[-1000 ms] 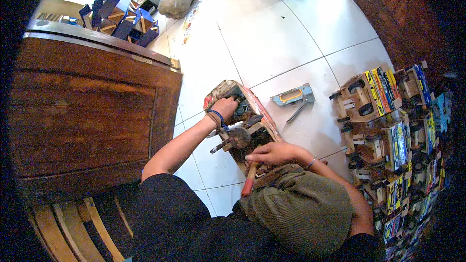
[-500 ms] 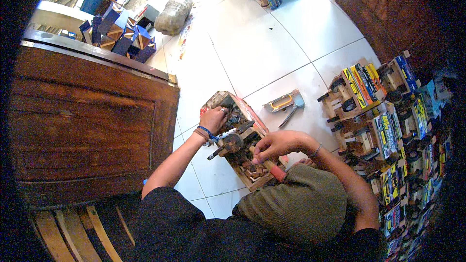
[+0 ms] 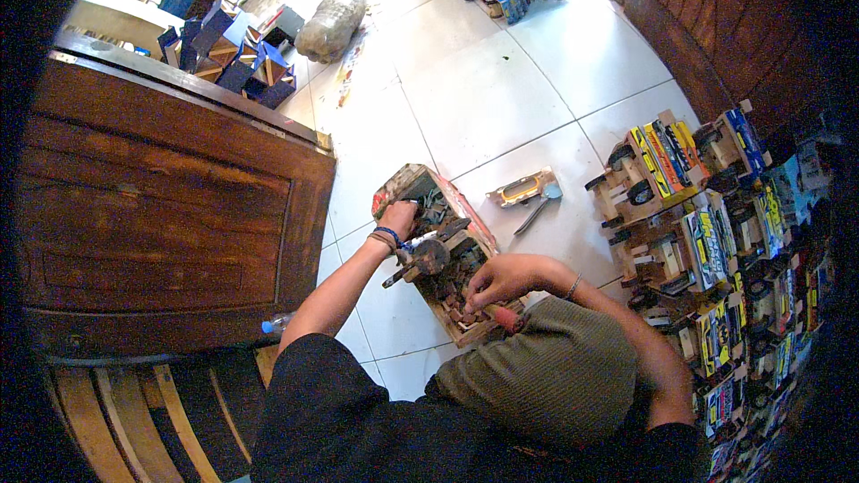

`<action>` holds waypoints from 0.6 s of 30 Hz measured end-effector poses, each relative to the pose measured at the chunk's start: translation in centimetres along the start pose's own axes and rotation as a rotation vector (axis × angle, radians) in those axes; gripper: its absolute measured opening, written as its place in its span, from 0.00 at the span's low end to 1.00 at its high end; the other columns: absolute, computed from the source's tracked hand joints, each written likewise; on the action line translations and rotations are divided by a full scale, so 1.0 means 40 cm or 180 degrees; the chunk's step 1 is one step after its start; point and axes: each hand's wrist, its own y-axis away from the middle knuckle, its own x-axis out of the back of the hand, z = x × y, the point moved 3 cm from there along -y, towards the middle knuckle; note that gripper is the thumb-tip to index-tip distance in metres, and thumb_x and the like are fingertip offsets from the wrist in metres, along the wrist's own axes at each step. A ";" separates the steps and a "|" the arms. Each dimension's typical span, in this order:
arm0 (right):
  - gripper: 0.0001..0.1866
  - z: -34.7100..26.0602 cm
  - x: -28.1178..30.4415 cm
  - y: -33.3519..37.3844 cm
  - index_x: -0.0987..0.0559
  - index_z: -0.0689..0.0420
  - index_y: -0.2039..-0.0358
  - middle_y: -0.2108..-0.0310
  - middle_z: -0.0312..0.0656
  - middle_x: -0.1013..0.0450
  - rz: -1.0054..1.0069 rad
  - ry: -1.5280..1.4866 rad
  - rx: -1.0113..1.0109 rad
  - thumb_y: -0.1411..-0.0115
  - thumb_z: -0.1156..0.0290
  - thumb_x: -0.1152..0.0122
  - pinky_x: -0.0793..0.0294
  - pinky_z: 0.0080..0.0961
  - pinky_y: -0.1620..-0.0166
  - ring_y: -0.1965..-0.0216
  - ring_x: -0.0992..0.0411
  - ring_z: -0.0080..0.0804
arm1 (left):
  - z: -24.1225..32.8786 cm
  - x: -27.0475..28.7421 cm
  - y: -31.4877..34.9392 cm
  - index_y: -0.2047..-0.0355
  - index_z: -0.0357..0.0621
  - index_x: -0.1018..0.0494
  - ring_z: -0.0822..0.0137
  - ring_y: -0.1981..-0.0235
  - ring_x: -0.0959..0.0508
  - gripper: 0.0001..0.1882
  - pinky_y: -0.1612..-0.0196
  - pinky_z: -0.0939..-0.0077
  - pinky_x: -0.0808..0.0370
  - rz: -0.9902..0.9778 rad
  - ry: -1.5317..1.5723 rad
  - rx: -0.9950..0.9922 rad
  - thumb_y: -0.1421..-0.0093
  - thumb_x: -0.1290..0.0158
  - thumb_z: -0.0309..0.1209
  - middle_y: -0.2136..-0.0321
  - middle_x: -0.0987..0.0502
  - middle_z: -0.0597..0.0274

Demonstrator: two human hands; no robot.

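Note:
A wooden toolbox [image 3: 474, 225] with worn red paint on its side rests on the tiled floor, filled with small dark and brown pieces. My left hand [image 3: 399, 218] is inside its far part, fingers curled; whatever they hold is hidden. Over the near part, my right hand [image 3: 510, 279] points down among brown bits with its fingertips pinched together, and I cannot make out what is between them. A red-ended handle [image 3: 506, 318] lies just below that hand. Pliers [image 3: 452, 231] and a round dark tool [image 3: 430, 257] lie across the box's middle, near my left wrist.
Right of the box lies a tool with a yellow-edged grip [image 3: 523, 190]. Wooden toy trucks [image 3: 667, 161] stand in rows along the right. A brown wooden door panel [image 3: 161, 241] is at left, with a bottle [image 3: 276, 325] beside it. A stuffed bag [image 3: 331, 29] sits farther back.
My right hand has shifted down and left, deeper over the box's near part, and the red-ended handle has moved slightly. My left hand has moved a little right, its fingers more curled.

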 end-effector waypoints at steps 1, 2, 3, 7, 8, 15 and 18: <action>0.21 0.002 -0.001 -0.001 0.14 0.54 0.58 0.64 0.38 0.17 0.0007 -0.0010 0.0034 0.38 0.49 0.36 0.25 0.28 0.56 0.62 0.22 0.28 | 0.005 0.006 -0.001 0.64 0.39 0.22 0.42 0.62 0.18 0.10 0.58 0.51 0.20 0.0034 -0.0006 -0.0054 0.47 0.42 0.27 0.65 0.19 0.42; 0.21 0.004 -0.003 0.000 0.14 0.55 0.58 0.63 0.38 0.17 -0.0031 0.0039 0.0020 0.39 0.49 0.35 0.25 0.28 0.56 0.61 0.22 0.28 | 0.009 0.015 0.002 0.63 0.40 0.22 0.43 0.62 0.18 0.10 0.58 0.51 0.20 0.0046 -0.0029 -0.0043 0.46 0.43 0.27 0.64 0.19 0.43; 0.21 0.005 -0.002 0.001 0.14 0.55 0.58 0.63 0.38 0.17 0.0025 -0.0019 0.0012 0.38 0.50 0.36 0.25 0.28 0.55 0.61 0.22 0.28 | 0.017 0.030 0.008 0.62 0.41 0.22 0.44 0.62 0.18 0.10 0.58 0.52 0.19 0.0212 0.0069 -0.0180 0.46 0.43 0.27 0.63 0.19 0.45; 0.18 0.002 0.012 0.015 0.15 0.56 0.58 0.63 0.37 0.17 0.0228 0.0048 0.0048 0.38 0.54 0.36 0.25 0.27 0.53 0.60 0.22 0.26 | 0.052 0.109 0.074 0.59 0.46 0.22 0.49 0.61 0.17 0.11 0.59 0.58 0.18 0.0921 0.0512 -0.0622 0.44 0.42 0.27 0.61 0.18 0.53; 0.17 -0.001 0.019 0.020 0.15 0.56 0.57 0.62 0.37 0.17 0.0309 0.0078 0.0126 0.38 0.56 0.36 0.25 0.26 0.53 0.60 0.22 0.26 | 0.059 0.133 0.095 0.59 0.47 0.22 0.50 0.61 0.17 0.11 0.59 0.60 0.18 0.1126 0.0653 -0.0761 0.43 0.42 0.26 0.60 0.18 0.55; 0.13 -0.049 0.077 0.058 0.15 0.57 0.58 0.61 0.35 0.18 0.0716 -0.0144 0.0518 0.39 0.65 0.36 0.24 0.23 0.53 0.58 0.23 0.23 | 0.059 0.275 0.204 0.59 0.52 0.22 0.55 0.59 0.15 0.11 0.60 0.66 0.17 0.2131 0.0882 -0.0394 0.42 0.39 0.25 0.54 0.18 0.59; 0.14 -0.060 0.088 0.074 0.15 0.57 0.57 0.59 0.36 0.18 0.0632 -0.0651 0.0264 0.39 0.64 0.35 0.23 0.23 0.54 0.58 0.23 0.23 | 0.058 0.290 0.214 0.59 0.52 0.21 0.56 0.58 0.15 0.10 0.59 0.67 0.16 0.2112 0.1095 -0.0294 0.42 0.38 0.25 0.54 0.17 0.58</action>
